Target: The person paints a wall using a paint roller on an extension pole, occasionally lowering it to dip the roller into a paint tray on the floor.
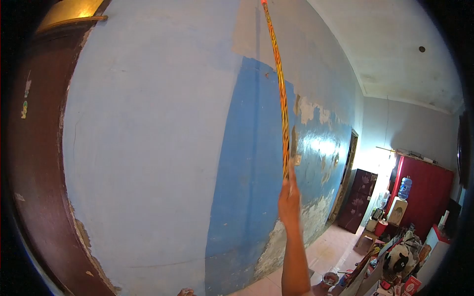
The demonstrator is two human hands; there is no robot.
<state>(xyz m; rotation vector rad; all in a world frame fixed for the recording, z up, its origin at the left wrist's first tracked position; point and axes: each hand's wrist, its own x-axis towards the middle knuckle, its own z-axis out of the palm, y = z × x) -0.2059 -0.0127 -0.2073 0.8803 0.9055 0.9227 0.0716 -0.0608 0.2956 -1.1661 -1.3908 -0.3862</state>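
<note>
One brown door is far left in my view. Next is a wall, pale, then blue. My left grip peeks in at the bottom; I cannot tell if it is clenched. My right grip is wrapped around a long striped stick, pointing up in front of the wall. Far right, I see a water bottle.

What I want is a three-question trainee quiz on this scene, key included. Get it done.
1. Multiple choice: what does the right hand hold?
a) a paintbrush
b) a striped pole
c) a bottle
2. True or false: the wall is one even colour throughout.
3. Fill in: the left hand shows only in part, at the picture's ____ edge.

Key: 1. b. 2. False; a deeper blue area adjoins paler paint. 3. bottom.
</note>
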